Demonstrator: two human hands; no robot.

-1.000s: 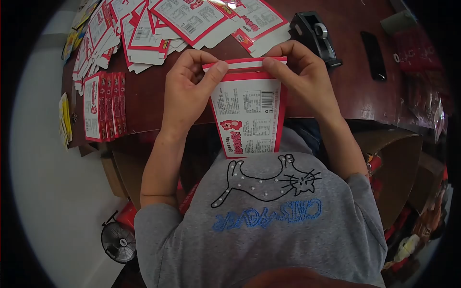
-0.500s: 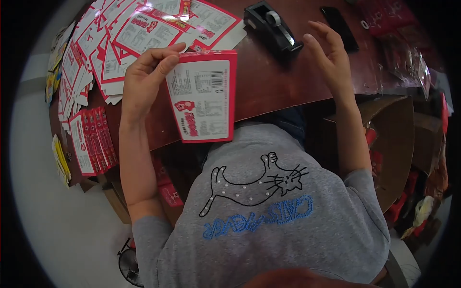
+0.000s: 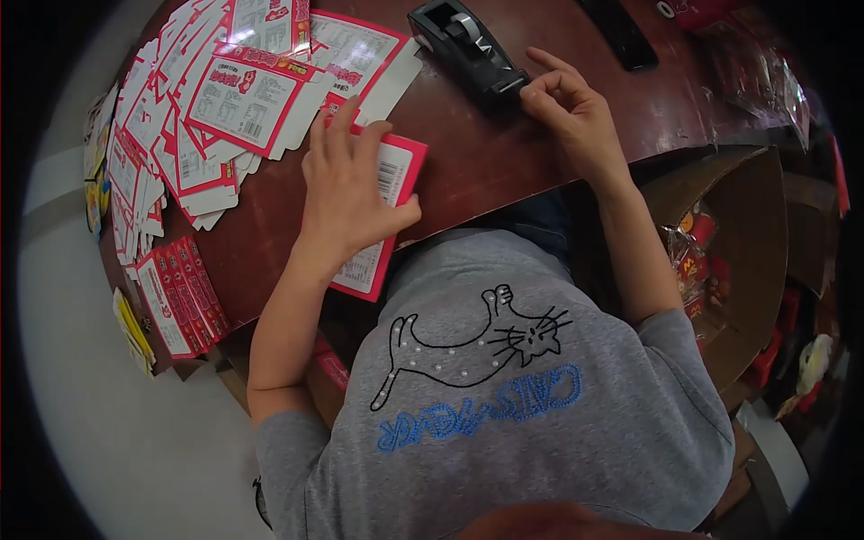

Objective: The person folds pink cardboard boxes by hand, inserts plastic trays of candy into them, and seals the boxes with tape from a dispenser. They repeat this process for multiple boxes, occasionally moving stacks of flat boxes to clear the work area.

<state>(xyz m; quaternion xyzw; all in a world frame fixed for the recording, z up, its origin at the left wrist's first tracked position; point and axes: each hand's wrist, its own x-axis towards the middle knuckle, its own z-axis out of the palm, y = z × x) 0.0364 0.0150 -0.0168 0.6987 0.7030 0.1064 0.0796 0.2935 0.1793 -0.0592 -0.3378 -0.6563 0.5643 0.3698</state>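
My left hand lies spread over a flat red-and-white printed box at the table's front edge. It covers much of the box's face, leaving the right side with part of a barcode and the lower end showing. My right hand is at the cutter end of a black tape dispenser. Its thumb and index finger are pinched together there; whatever is between the fingertips is too small to make out. A roll of tape sits in the dispenser.
Flat printed cartons are heaped on the table at the left. Several red boxes stand in a row by the left edge. A black phone lies at the back right. An open cardboard carton holds packets below the table's right side.
My left hand has gone from gripping the box's top left corner to lying spread across its face. My right hand has moved left to the dispenser and its fingers have closed.
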